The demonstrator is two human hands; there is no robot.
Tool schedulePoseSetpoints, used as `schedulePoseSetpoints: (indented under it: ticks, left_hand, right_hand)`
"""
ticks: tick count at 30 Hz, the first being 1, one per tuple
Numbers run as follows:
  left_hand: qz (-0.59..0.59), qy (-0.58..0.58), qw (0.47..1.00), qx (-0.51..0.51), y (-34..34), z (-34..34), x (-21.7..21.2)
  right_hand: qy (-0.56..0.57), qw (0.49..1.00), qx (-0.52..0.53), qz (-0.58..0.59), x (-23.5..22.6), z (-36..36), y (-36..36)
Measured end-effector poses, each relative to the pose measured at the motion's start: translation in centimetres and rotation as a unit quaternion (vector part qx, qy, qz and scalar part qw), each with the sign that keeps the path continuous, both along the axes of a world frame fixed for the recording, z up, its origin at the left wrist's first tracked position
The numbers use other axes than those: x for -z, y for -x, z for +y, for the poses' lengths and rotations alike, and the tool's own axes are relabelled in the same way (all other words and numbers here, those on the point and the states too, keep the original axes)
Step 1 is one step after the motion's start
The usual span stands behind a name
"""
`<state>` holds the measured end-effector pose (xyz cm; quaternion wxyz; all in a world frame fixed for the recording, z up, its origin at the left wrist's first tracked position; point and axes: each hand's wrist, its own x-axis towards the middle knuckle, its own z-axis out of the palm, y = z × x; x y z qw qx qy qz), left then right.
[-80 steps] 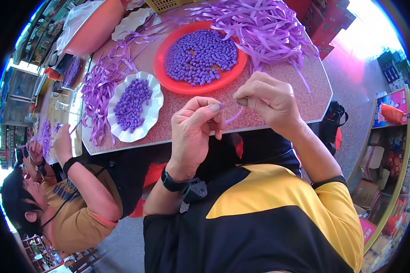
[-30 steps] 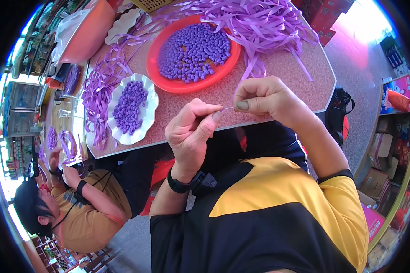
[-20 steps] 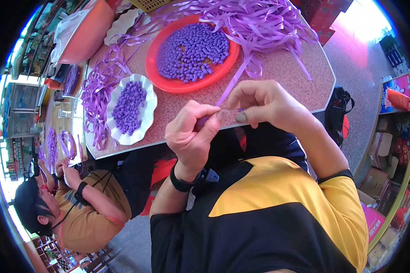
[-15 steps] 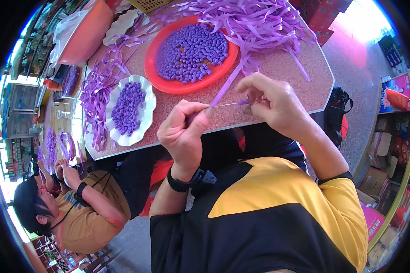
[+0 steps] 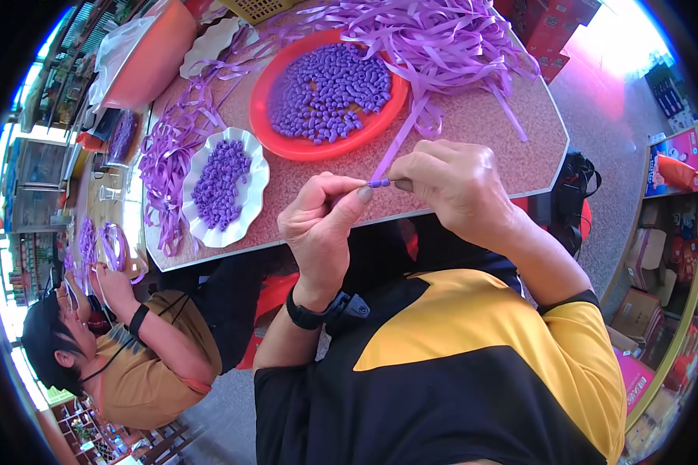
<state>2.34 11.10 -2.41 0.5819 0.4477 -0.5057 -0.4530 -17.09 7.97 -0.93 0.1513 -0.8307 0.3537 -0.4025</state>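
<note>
Just off the table's near edge, my left hand (image 5: 322, 225) is closed, thumb and forefinger pinching a purple ribbon (image 5: 394, 149). A short row of small purple beads (image 5: 378, 184) shows between the fingertips of both hands. My right hand (image 5: 457, 180) is closed too, its thumb and fingers pressed at the right end of that row. Whatever runs inside the beads is hidden. Beyond my hands lies a round red tray (image 5: 260, 116) of purple beads. To its left is a white scalloped dish (image 5: 248, 209) of similar beads.
Loose purple ribbons (image 5: 450, 46) are heaped at the table's far side, and more ribbons (image 5: 163, 159) lie at its left. A large orange-pink basin (image 5: 151, 62) stands at the far left. A co-worker (image 5: 155, 349) sits to my left. Shelves (image 5: 644, 310) stand at the right.
My right hand has moved left, up to my left fingertips, and the beads came along. The thin, wire-like length between my hands no longer shows. The co-worker's hands shifted slightly.
</note>
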Motion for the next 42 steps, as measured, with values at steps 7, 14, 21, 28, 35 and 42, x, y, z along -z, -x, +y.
schedulePoseSetpoints:
  ticks: [7, 14, 21, 28, 35, 42]
  left_hand:
    - [-0.114, -0.006, 0.992, 0.056, 0.1, -0.8, 0.2]
    - [-0.08, -0.028, 0.994, 0.07, 0.3, -0.9, -0.1]
    - [-0.086, 0.01, 0.992, 0.093, 1.0, -1.7, 0.3]
    - [-0.118, -0.03, 0.988, 0.094, 2.6, -1.5, -1.2]
    - [-0.163, 0.056, 0.98, 0.098, 2.7, -1.6, -0.3]
    - [-0.099, 0.025, 0.99, 0.099, 2.0, -1.4, -0.5]
  right_hand:
    - [-0.033, 0.999, 0.011, -0.003, -0.1, 0.1, 0.5]
    - [-0.108, 0.992, -0.014, -0.061, 0.4, 0.4, 1.4]
    - [-0.105, 0.992, -0.006, -0.067, -0.2, 0.2, 2.5]
    - [-0.079, 0.996, -0.007, -0.05, -0.8, 0.4, 3.9]
    - [-0.095, 0.995, -0.001, -0.044, -0.8, 0.9, 3.9]
    - [-0.115, 0.992, -0.003, -0.057, -0.5, 1.0, 5.0]
